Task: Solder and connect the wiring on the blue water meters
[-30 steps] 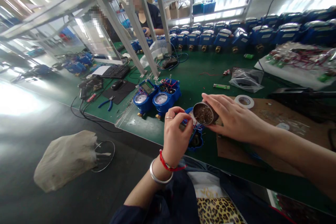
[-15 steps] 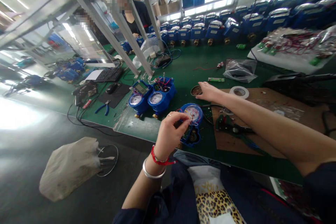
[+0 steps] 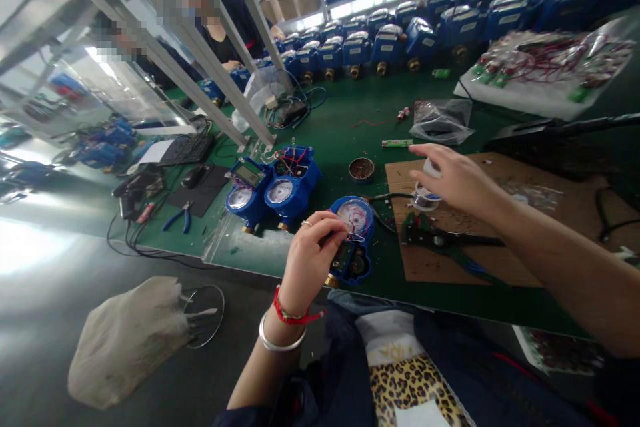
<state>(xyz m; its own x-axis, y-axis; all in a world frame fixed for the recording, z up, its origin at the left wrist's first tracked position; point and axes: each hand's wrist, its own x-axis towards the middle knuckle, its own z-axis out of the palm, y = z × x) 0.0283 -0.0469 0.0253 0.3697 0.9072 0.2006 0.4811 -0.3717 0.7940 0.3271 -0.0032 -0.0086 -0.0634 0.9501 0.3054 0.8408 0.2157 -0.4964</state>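
My left hand (image 3: pixel 317 243) is closed, thumb and fingertips pinched on thin wires (image 3: pixel 356 221) of an opened blue water meter (image 3: pixel 369 235). The meter lies at the table's front edge, its round dial up and a circuit board partly hidden by my hand. Above the cardboard hovers my right hand (image 3: pixel 453 177), fingers apart and nothing visibly gripped. Under its fingers are a white tape roll (image 3: pixel 433 169), partly covered, and a small spool of wire (image 3: pixel 425 200). A round tin (image 3: pixel 361 170) of brownish bits stands left of them.
Two opened blue meters (image 3: pixel 286 190) stand left of mine. Wire strippers (image 3: pixel 440 238) lie on the cardboard (image 3: pixel 415 267); blue-handled pliers (image 3: pixel 179 217) lie further left. A green battery (image 3: pixel 397 143) is beyond the tin. Rows of meters (image 3: pixel 356 48) line the back, where a person sits behind metal posts.
My right hand has left the tin and moved right, over the tape roll and spool. My left hand keeps its pinch by the meter. The whole view has shifted slightly.
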